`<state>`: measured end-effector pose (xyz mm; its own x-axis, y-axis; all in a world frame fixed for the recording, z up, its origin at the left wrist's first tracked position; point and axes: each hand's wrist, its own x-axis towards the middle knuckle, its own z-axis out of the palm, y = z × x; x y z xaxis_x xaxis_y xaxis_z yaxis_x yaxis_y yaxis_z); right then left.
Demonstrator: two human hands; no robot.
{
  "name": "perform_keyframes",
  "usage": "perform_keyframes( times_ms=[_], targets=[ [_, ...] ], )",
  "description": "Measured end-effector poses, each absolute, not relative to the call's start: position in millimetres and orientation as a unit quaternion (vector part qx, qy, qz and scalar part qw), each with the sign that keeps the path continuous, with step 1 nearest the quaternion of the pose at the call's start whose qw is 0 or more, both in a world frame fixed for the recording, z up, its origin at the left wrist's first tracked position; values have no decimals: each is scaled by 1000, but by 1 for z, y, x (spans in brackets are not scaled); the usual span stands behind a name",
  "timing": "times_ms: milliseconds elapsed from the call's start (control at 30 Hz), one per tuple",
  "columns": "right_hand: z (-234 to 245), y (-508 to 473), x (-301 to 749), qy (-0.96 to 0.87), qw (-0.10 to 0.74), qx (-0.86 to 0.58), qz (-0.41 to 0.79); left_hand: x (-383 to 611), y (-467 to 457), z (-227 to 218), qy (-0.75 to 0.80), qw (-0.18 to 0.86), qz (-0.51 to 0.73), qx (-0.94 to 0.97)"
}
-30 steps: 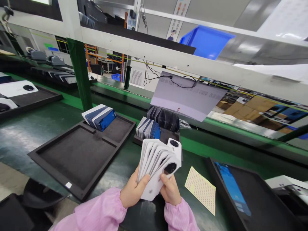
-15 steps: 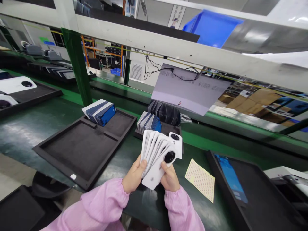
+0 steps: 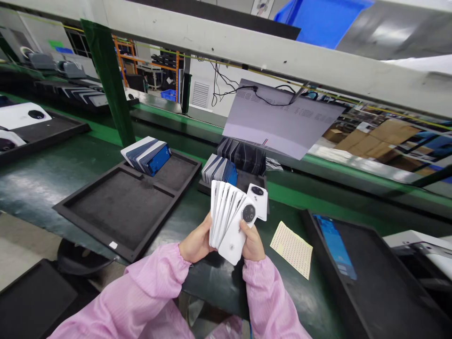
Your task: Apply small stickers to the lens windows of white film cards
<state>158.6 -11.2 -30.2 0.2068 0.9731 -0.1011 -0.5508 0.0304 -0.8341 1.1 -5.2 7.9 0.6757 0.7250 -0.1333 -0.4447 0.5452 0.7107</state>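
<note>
White phone back panels point(image 3: 233, 235) stand fanned out between the person's two hands, tilted above the near edge of the dark green counter point(image 3: 169, 230). The left hand point(image 3: 196, 239) has its grip closed along the left edges of the bundle; the right hand's point(image 3: 252, 244) grip pinches the front panel, thumb just below its round black camera ring. That panel bears a small dark mark beside the ring and a grey round mark farther down, both too small to read. Another white panel point(image 3: 262, 210) shows just behind the fan on the right; what supports it is hidden.

To the right of the hands lies a pale yellow sheet point(image 3: 293, 250) printed with rows of tiny reddish marks, illegible at this size. Left of the hands, a black tray point(image 3: 109, 212) carries a small white label point(image 3: 113, 245) on its near rim and a leaning row of blue-and-white panels point(image 3: 146, 155) at its far end. A similar row point(image 3: 219, 169) stands in a smaller tray point(image 3: 251, 180) behind the hands. The grey monitor back point(image 3: 282, 117) has a slanted red-and-dark mark on its lower edge. Overhead, a poster point(image 3: 262, 7) shows only its drawn figure.
</note>
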Motion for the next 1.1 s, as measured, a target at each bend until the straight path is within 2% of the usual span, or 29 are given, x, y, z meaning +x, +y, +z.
perform_keyframes(
  times_ms=[333, 533, 633, 833, 1100],
  targets=[
    [-19, -13, 174, -331, 624, -400, 583, 5, -6, -5, 200, 780, 401, 436],
    [-22, -19, 179, -386, 646, -404, 520, -1, 1, -6, 245, 623, 377, 640],
    [-21, -23, 178, -416, 659, -421, 464, -1, 11, -3, 264, 574, 390, 670],
    [-21, -21, 160, -476, 633, -443, 421, 5, 21, -7, 292, 518, 453, 665],
    [-42, -10, 152, -465, 596, -496, 427, 19, 23, -27, 303, 518, 398, 693]
  ],
)
